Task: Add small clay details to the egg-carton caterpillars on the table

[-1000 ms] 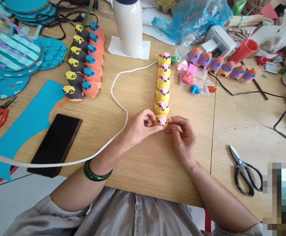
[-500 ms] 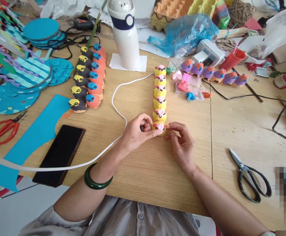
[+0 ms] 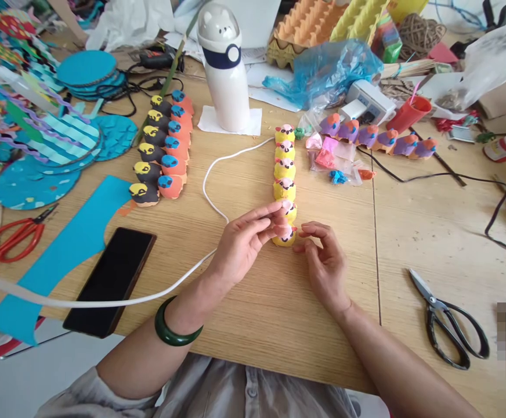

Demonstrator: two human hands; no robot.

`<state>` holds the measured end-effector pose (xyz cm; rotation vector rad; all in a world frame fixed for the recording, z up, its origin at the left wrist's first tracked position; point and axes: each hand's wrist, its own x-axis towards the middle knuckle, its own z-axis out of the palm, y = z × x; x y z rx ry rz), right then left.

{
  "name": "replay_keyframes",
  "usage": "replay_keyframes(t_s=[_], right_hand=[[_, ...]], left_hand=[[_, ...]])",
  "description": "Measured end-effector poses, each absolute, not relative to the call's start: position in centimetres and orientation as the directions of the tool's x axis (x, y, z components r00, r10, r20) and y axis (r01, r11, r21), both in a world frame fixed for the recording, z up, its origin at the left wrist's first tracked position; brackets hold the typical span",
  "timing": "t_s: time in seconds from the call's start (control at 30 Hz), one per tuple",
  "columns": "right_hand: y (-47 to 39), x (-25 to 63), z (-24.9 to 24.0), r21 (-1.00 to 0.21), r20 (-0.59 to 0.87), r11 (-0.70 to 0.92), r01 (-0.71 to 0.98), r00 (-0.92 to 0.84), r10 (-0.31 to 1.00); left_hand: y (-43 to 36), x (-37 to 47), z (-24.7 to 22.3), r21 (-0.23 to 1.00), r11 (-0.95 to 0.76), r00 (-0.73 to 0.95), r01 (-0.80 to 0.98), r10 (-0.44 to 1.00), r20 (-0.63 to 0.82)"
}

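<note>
**My left hand point(image 3: 244, 247) and right hand point(image 3: 326, 261) at the near end of a lumpy yellow row of six pink-faced humps point(image 3: 285, 169)**

Nearest me is the front of my grey buttoned shirt point(image 3: 220, 386), with a dark green, glossy round bangle point(image 3: 165, 333) on my left wrist. Near on the left, a flat black phone with a brown edge point(image 3: 111, 278) lies beside a curved strip of bright blue sheet point(image 3: 64, 264). Near on the right, scissors with black loop handles and steel blades point(image 3: 434, 302) lie well apart from my right hand.

The yellow row runs away from me along the middle of the pale wood-grained table point(image 3: 274, 316). My left hand comes over its two nearest humps from the left, fingers bent and tips drawn close together (I cannot tell whether anything is pinched between them). My right hand is loosely curled just right of the nearest hump, with a gap between forefinger and thumb.

Left of these, red-handled snips point(image 3: 15, 238) lie beyond the blue strip. A white cable point(image 3: 205, 180) loops past my left arm toward the row's far end. Farther left stand a black row with yellow faces point(image 3: 151, 152) and an orange row with blue faces point(image 3: 177, 145), side by side. To the right are clear packets of pink material point(image 3: 326, 155) and, beyond them, a purple row with orange tops point(image 3: 366, 136).

Farther off, a white bottle with a bear-shaped clear lid point(image 3: 228, 96) stands on white paper point(image 3: 255, 123), left of a crumpled translucent blue bag point(image 3: 335, 67).
</note>
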<state>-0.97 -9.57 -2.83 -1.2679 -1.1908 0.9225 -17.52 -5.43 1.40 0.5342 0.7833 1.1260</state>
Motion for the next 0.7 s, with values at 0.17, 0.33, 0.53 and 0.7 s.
replay_keyframes(t_s=[0.17,0.33,0.53,0.7], right_hand=[[-9.5,-1.0,-2.8,-0.985,0.146,0.127,0.113,0.186,0.972],[-10.1,-0.6,-2.9,-0.929,0.297,0.229,0.292,0.215,0.93],[-10.2,0.6,-0.6,-0.695,0.621,0.438,0.57,0.17,0.765],[-10.8,-0.8,0.9,-0.6,0.565,0.516,0.612,-0.132,0.814]], left_hand=[[-5.9,-17.4,1.1,0.741,0.32,0.229,-0.591,0.947,-0.227],[-6.1,-17.6,1.3,0.771,0.371,0.262,-0.518,0.926,-0.27],[-8.9,-15.3,1.4,0.672,0.543,0.496,-0.503,0.818,-0.29],[-11.6,-12.6,2.3,0.453,0.677,0.585,-0.581,0.734,-0.347]])
